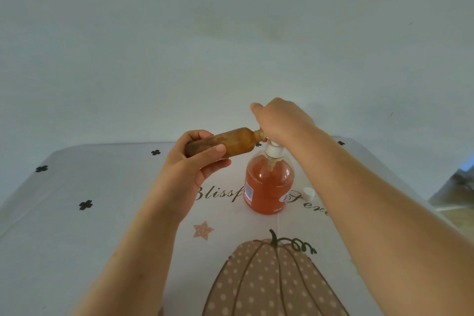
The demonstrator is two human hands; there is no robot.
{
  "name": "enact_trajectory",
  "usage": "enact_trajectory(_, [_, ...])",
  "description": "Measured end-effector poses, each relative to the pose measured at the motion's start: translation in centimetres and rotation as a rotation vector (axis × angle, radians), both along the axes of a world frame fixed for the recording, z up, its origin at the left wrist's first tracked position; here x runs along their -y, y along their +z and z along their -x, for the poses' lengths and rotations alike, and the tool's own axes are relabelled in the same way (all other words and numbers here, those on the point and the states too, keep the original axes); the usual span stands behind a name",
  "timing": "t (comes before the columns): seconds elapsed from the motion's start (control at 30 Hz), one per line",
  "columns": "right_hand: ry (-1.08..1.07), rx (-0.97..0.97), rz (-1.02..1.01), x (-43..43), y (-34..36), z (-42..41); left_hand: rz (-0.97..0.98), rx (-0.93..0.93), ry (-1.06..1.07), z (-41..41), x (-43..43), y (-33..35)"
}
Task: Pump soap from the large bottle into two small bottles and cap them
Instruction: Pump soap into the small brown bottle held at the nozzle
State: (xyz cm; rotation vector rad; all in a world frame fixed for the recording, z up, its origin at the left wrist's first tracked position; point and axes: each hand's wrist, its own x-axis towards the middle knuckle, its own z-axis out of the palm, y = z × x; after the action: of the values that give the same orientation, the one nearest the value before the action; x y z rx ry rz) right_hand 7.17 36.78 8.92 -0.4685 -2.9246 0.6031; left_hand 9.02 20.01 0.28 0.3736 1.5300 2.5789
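Observation:
A large clear bottle point(269, 182) of orange soap with a white pump stands upright on the table. My left hand point(191, 163) grips a small amber bottle point(237, 141) by its base and holds it nearly sideways, its open neck against the pump spout. My right hand point(280, 118) rests on top of the pump head and covers it; how its fingers lie is hidden. A small white cap point(309, 193) lies on the cloth right of the large bottle. No second small bottle is in view.
The table wears a white cloth point(77, 226) printed with a dotted pumpkin, a star, black clovers and script lettering. A pale wall stands right behind the table's far edge. The floor shows at the right edge.

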Motion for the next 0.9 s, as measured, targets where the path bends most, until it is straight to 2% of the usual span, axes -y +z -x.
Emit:
enact_trajectory(0.3, [-0.008, 0.018, -0.058, 0.0, 1.5, -0.2, -0.048, -0.01, -0.021, -0.3, -0.2, 0.1])
enact_trajectory(0.77, [0.023, -0.028, -0.015, -0.4, 0.2, 1.0, -0.063, 0.036, -0.036, 0.1, -0.2, -0.2])
enact_trajectory(0.9, [0.115, -0.004, -0.147, -0.6, -0.9, 1.1, -0.026, 0.04, -0.021, 0.5, -0.1, -0.5])
